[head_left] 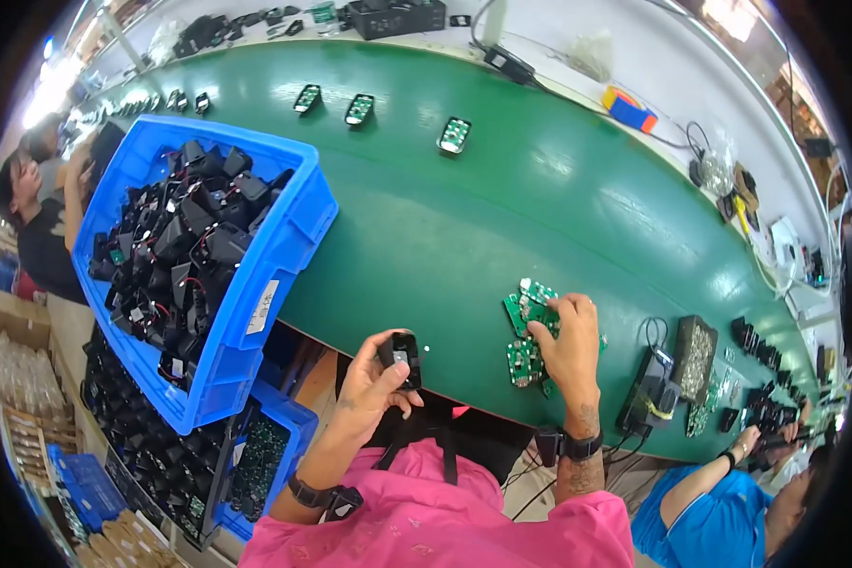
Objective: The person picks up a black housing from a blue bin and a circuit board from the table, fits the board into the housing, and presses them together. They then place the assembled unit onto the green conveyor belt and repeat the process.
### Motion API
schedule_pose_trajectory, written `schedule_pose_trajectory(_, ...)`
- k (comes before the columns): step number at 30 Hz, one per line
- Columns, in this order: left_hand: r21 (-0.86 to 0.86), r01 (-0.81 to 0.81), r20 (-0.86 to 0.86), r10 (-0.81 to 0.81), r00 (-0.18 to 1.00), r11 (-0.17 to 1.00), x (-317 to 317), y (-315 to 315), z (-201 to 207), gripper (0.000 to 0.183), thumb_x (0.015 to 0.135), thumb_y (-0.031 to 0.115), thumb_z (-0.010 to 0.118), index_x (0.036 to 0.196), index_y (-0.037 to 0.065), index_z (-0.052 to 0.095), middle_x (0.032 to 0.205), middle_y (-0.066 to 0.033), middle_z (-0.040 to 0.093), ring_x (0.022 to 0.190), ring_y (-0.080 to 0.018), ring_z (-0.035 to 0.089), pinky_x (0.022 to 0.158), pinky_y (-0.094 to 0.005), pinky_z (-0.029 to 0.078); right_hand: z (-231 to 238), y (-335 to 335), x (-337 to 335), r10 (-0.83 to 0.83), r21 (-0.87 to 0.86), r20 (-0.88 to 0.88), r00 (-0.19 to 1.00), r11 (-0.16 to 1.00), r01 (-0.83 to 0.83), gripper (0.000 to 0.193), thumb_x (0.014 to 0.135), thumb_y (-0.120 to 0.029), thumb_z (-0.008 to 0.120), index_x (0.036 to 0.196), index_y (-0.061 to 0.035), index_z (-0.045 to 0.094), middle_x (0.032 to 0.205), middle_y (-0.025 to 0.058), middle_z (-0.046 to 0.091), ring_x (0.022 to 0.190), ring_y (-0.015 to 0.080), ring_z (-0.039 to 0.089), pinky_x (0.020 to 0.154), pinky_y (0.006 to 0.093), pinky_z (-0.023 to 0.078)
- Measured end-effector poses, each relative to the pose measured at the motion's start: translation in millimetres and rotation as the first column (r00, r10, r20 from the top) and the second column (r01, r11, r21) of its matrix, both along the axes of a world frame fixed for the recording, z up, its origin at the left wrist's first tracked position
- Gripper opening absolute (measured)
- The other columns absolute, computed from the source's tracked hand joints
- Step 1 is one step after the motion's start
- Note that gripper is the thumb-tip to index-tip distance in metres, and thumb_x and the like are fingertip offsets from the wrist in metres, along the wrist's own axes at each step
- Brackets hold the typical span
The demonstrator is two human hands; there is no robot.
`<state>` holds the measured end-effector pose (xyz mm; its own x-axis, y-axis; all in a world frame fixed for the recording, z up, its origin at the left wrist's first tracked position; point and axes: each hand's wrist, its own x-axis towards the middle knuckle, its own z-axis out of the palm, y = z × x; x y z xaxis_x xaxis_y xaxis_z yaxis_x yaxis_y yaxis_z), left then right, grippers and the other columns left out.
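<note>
At green bench (417,237) edge, L hand (369,383) clamped on small black plastic housing (409,348); R hand (570,348) curled over loose green PCBs (522,363) on top, can't tell if gripping. Prob. best: lift 1 by edges.

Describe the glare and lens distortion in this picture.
Head view: soft glare patches on the green tabletop; head view: bright light washes out part of the upper left; head view: the tabletop's far edge bows into an arc, and the corners go black.
</note>
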<state>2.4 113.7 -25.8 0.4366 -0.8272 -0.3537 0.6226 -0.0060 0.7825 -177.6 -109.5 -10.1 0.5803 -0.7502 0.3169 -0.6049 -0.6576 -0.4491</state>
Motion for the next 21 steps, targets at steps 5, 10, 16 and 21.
schedule_pose_trajectory(5, -0.005, -0.006, -0.021, 0.005, 1.000, 1.000, -4.7, -8.0, 9.9, 0.054, 0.090, 0.024, 0.071, 0.133, 0.006, 0.044, 0.097, -0.0110, 0.063, 0.062, -0.0194, 0.067, 0.047, -0.0246, 0.054, -0.5, -15.0, -3.2, 0.054, 0.068, -0.078, 0.996, 0.996, -0.049, 0.022, 0.075, -0.008, 0.075, 0.091, -0.0005, 0.061, 0.092, 0.0135, 0.061, 0.095, 0.0343, 0.054, 0.081, 0.0414, 0.045)
schedule_pose_trajectory(10, 0.003, 0.007, 0.056, -0.007, 0.998, 1.000, -14.1, -41.1, 36.4, 0.063, 0.078, 0.022, 0.084, 0.125, 0.000, 0.048, 0.093, -0.0089, 0.062, 0.063, -0.0126, 0.063, 0.052, -0.0228, 0.053, 11.6, -1.9, 5.0, -0.219, 0.315, 0.355, 0.909, 0.943, 0.105, 0.013, 0.094, -0.008, 0.064, 0.090, 0.0001, 0.055, 0.071, 0.0081, 0.060, 0.050, 0.0134, 0.057, 0.046, 0.0276, 0.042)
schedule_pose_trajectory(16, -0.099, -0.100, 0.565, 0.139, 0.813, 0.990, -33.3, -80.8, 63.7, 0.065, 0.067, 0.023, 0.090, 0.118, -0.001, 0.057, 0.098, -0.0063, 0.061, 0.085, -0.0112, 0.062, 0.073, -0.0262, 0.054, 28.3, 50.9, 23.8, -0.264, 0.485, 0.661, 0.702, 0.865, -0.132, 0.015, 0.091, -0.002, 0.066, 0.101, 0.0025, 0.055, 0.081, 0.0074, 0.064, 0.060, 0.0109, 0.062, 0.053, 0.0215, 0.049)
schedule_pose_trajectory(21, -0.088, -0.132, 0.624, 0.158, 0.765, 0.987, -25.1, -80.4, 51.0, 0.066, 0.067, 0.024, 0.090, 0.118, -0.001, 0.057, 0.099, -0.0070, 0.062, 0.085, -0.0114, 0.062, 0.073, -0.0270, 0.054, 27.3, 74.5, 34.3, -0.265, 0.450, 0.672, 0.692, 0.888, -0.097, 0.022, 0.087, 0.002, 0.070, 0.104, 0.0035, 0.057, 0.084, 0.0064, 0.065, 0.068, 0.0097, 0.065, 0.058, 0.0206, 0.052)
